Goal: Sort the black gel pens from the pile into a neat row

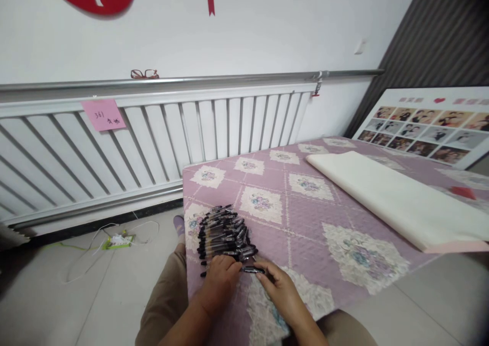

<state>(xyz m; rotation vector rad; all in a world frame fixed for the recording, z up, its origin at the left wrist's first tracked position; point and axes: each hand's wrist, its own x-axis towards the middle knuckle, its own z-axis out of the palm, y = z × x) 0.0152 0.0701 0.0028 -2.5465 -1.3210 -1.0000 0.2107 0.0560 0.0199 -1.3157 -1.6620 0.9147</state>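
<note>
Head view: pile of black pens (pixel 221 231) near the tablecloth's (pixel 263 231) left edge; individual pens overlap, blurry, hard to separate. Nearest black pen (pixel 250 270) lies across, below the pile, its middle hidden under the left hand (pixel 219 280). Left hand palm-down, fingers curled, fingertips out of sight; can't tell if it grips. Right hand (pixel 280 287) pinches the pen's right end, thumb and fingers. Both forearms angle inward, cut off at bottom. Photo board (pixel 424 127) cropped at right.
</note>
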